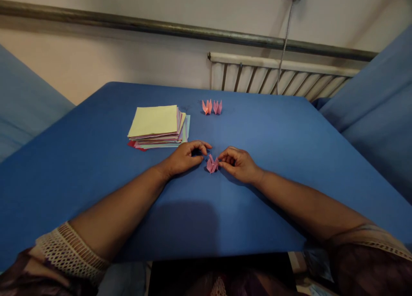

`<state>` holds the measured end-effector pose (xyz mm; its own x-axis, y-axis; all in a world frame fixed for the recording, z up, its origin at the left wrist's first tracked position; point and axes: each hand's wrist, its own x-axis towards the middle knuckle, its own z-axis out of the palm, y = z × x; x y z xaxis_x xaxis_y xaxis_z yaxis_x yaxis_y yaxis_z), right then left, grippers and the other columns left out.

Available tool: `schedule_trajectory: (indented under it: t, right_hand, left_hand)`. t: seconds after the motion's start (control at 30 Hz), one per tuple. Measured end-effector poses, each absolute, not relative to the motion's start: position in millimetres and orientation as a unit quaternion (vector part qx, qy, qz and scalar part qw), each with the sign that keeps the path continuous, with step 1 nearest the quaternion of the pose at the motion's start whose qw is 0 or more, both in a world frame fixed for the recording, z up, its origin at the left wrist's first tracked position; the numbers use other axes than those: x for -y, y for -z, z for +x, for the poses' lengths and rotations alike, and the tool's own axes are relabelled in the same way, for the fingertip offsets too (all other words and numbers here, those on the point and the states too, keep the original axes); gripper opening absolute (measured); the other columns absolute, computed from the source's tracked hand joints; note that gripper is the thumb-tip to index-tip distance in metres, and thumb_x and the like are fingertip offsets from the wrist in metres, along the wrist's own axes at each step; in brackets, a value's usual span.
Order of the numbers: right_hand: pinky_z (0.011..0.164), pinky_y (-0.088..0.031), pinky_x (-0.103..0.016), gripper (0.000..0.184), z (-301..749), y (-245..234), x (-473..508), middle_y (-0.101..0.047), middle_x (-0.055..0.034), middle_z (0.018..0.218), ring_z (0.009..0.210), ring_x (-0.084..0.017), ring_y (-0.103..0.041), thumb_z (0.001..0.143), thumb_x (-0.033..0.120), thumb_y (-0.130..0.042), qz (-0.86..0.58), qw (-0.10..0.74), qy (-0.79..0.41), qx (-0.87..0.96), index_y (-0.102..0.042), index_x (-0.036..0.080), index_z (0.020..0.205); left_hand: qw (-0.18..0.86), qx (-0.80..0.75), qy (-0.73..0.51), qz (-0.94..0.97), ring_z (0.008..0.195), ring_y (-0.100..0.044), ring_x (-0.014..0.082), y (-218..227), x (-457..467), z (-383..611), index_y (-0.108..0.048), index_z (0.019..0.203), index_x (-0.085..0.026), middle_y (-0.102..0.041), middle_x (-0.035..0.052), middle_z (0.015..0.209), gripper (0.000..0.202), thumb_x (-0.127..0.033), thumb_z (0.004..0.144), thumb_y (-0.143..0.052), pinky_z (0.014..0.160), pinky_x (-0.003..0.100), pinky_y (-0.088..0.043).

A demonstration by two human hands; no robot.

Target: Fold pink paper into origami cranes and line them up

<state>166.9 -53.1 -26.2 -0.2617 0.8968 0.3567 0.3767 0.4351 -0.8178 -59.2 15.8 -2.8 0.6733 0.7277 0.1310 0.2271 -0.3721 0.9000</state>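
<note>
A small pink origami crane [212,164] stands on the blue tabletop between my hands. My right hand [240,163] pinches its right edge between thumb and forefinger, the other fingers curled in. Just to the left of the crane, my left hand [189,155] rests on the table with thumb and fingers apart and nothing between them. Farther back stand two more folded cranes side by side, an orange-pink crane [207,107] and a pink crane [218,107].
A stack of coloured paper sheets [154,120], yellow on top, lies beyond my left hand. Behind the blue table [273,128] are a wall with a pipe [154,26] and a radiator [273,74]. Blue curtains [376,90] hang at both sides.
</note>
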Motion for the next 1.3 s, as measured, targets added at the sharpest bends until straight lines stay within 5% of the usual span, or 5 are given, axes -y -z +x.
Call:
schedule_trajectory:
  t: [0.17,0.43,0.77,1.07,1.3]
  right_hand:
    - [0.056,-0.042,-0.024,0.018,165.9,26.5,53.0,-0.056,0.0033,0.076,0.057,-0.008,-0.048,0.08,0.019,-0.071,-0.433,0.426,-0.3,0.735,-0.065,0.02,0.098]
    - [0.057,-0.041,-0.022,0.006,166.4,24.0,52.3,-0.057,0.0026,0.074,0.059,-0.008,-0.051,0.083,0.014,-0.066,-0.424,0.415,-0.306,0.744,-0.067,0.019,0.082]
    - [0.062,-0.041,-0.024,0.006,168.7,26.2,51.0,-0.06,0.0012,0.076,0.063,-0.01,-0.051,0.085,0.015,-0.066,-0.453,0.4,-0.246,0.758,-0.068,0.02,0.083]
    - [0.058,-0.042,-0.024,0.004,168.2,22.7,51.6,-0.057,0.0023,0.075,0.059,-0.009,-0.049,0.083,0.021,-0.068,-0.466,0.406,-0.28,0.734,-0.065,0.021,0.087]
    - [0.058,-0.042,-0.024,0.006,168.6,24.2,51.5,-0.058,0.0018,0.076,0.059,-0.009,-0.05,0.085,0.024,-0.067,-0.441,0.426,-0.29,0.735,-0.066,0.02,0.09]
  left_hand:
    - [0.456,-0.295,-0.246,0.803,0.115,-0.061,0.0251,-3.0,-16.4,-62.9,-0.061,0.079,-0.017,-0.066,0.0122,0.12,0.005,-0.02,0.075,-0.062,0.104,0.044,-0.043]
    - [0.338,-0.277,-0.183,0.881,0.128,-0.052,0.0269,-16.8,-3.5,-61.1,-0.067,0.087,-0.019,-0.06,0.0118,0.131,0.023,-0.037,0.075,-0.075,0.109,0.044,-0.038]
    - [0.267,-0.244,-0.259,0.896,0.112,-0.059,0.0218,-5.6,-8.4,-54.3,-0.074,0.082,-0.022,-0.07,0.0055,0.106,0.014,-0.036,0.084,-0.071,0.107,0.043,-0.039]
    - [0.315,-0.309,-0.225,0.869,0.119,-0.057,0.0247,-10.9,-3.7,-56.1,-0.072,0.087,-0.02,-0.064,0.0096,0.123,0.02,-0.038,0.079,-0.072,0.107,0.043,-0.04]
    - [0.342,-0.343,-0.258,0.836,0.116,-0.059,0.0254,-13.9,-3.2,-57.0,-0.065,0.079,-0.018,-0.067,0.0104,0.12,0.016,-0.035,0.08,-0.067,0.107,0.045,-0.04]
